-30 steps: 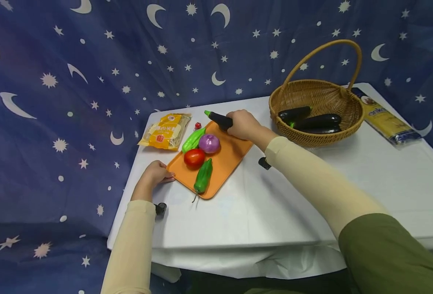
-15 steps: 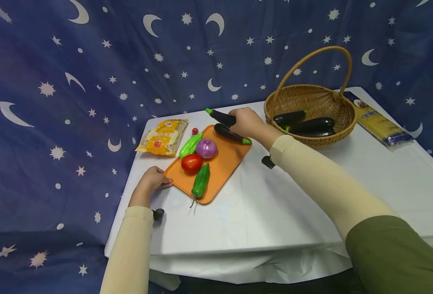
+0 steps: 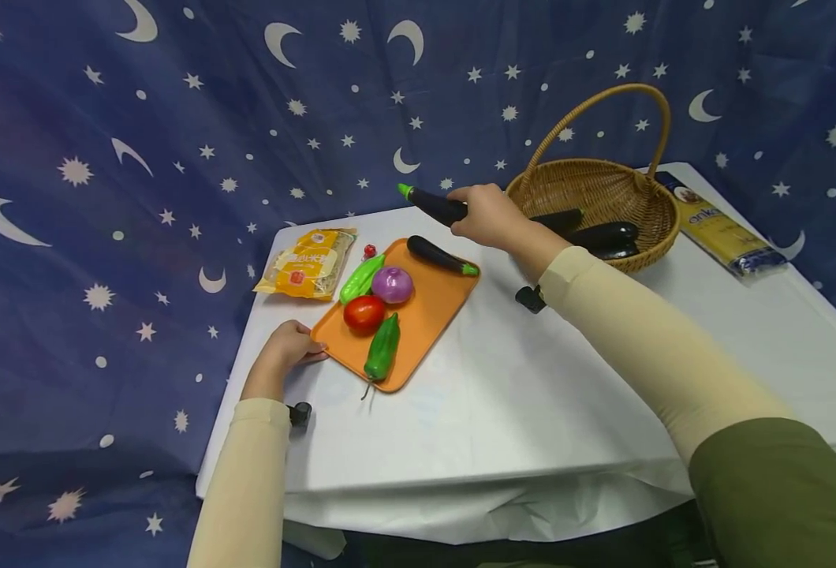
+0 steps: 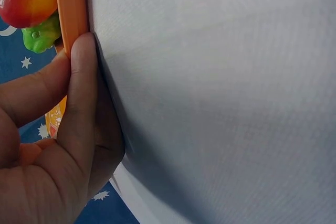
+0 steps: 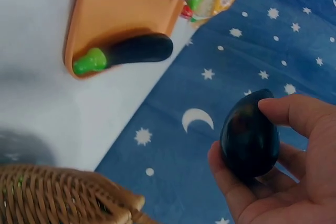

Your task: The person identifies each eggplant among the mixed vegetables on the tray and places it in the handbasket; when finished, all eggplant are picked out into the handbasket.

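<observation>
My right hand holds an eggplant in the air between the tray and the basket, its green stem end pointing left. In the right wrist view its dark rounded end shows between thumb and fingers. With thumb and fingers, my left hand pinches the near left edge of the orange tray; the tray rim shows in the left wrist view. On the tray lie another eggplant, a purple onion, a tomato, a dark green pepper and a light green pepper.
A wicker basket with a tall handle stands at the right, with several eggplants inside. Beyond it lies a yellow pasta pack. A yellow food bag and a small red item lie behind the tray.
My right hand has lifted the eggplant off the tray area and carried it up and right towards the basket, uncovering the eggplant on the tray. The left hand keeps its hold.
</observation>
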Action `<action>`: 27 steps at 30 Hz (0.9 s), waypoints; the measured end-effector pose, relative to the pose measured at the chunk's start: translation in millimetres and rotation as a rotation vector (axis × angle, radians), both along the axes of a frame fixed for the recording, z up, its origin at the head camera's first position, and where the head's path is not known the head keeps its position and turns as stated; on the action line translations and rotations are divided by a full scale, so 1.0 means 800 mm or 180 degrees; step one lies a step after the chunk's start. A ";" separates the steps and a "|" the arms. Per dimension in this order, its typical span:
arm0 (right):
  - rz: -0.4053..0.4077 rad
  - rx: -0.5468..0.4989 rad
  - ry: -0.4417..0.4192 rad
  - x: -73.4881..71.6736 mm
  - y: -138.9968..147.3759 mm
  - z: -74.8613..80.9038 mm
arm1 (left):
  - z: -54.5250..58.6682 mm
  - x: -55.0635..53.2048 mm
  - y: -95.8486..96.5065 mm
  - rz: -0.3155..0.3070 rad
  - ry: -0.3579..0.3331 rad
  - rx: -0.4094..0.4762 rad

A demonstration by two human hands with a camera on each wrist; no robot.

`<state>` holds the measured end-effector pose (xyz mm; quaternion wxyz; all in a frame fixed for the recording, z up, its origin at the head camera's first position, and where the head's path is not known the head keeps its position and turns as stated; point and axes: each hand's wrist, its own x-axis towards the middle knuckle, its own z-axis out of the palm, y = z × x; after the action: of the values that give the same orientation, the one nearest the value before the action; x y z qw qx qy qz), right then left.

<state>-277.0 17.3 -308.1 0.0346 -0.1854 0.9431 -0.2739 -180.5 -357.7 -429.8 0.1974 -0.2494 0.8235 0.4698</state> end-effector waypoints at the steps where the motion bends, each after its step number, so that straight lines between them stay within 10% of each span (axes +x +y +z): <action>1: -0.0004 -0.0028 -0.0009 0.001 0.003 0.003 | -0.001 0.000 0.000 0.0003 0.0005 0.0005; 27: -0.0022 0.0030 -0.0119 0.038 0.082 0.035 | -0.001 -0.002 -0.001 -0.0024 -0.0066 -0.0085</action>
<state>-246.7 83.1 -280.0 0.0521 -0.1768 0.9442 -0.2730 -182.4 -358.4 -430.3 0.2044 -0.2539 0.8285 0.4554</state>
